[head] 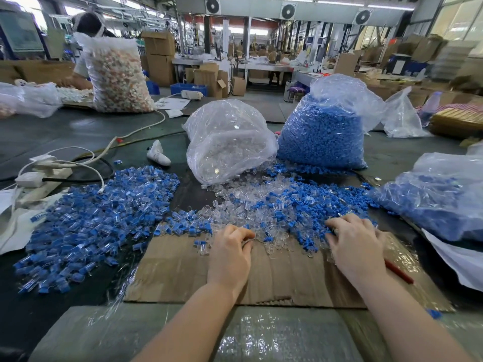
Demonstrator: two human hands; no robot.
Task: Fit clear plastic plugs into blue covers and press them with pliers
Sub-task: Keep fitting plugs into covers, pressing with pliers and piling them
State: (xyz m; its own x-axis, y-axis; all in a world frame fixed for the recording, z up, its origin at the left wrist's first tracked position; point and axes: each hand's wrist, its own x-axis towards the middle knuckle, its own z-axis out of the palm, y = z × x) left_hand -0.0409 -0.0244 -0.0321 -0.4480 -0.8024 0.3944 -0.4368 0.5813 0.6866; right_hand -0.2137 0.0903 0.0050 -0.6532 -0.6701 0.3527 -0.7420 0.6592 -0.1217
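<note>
Loose stock, unassembled: clear plastic plugs (243,202) and blue covers (308,202) lie mixed in a scatter on the bench (78,131), just ahead of both hands and touching their fingertips.

Left hand (230,249): grip curled, fingertips drawn together at the near edge of the scatter, seemingly pinching a clear plug; the piece itself is too small to confirm.

Right hand (355,244): fingers bent and spread down into the blue covers at the right of the scatter; whether the grip has closed on a piece cannot be told.

Pliers: only a red handle (398,271) shows, lying on the cardboard sheet (274,278) just right of the right wrist, not in either grip. No pressing is under way.

Finished goods: large heap of assembled blue-and-clear pieces (91,220), well left of the left hand. A part-filled bag of similar pieces (439,199) sits far right of the right hand.

Reserve stock: open bag of clear plugs (230,142) straight beyond the hands, spilling toward them; a nearly full bag of blue covers (324,134) beside it.

Assessment: a substantial batch appears done, but both supply bags hold far more. Judged mid-run, at the pick-up step of one more unit; fitting and pressing remain for it.

Periphery: power strips with white cables (52,163) beyond the finished heap.
</note>
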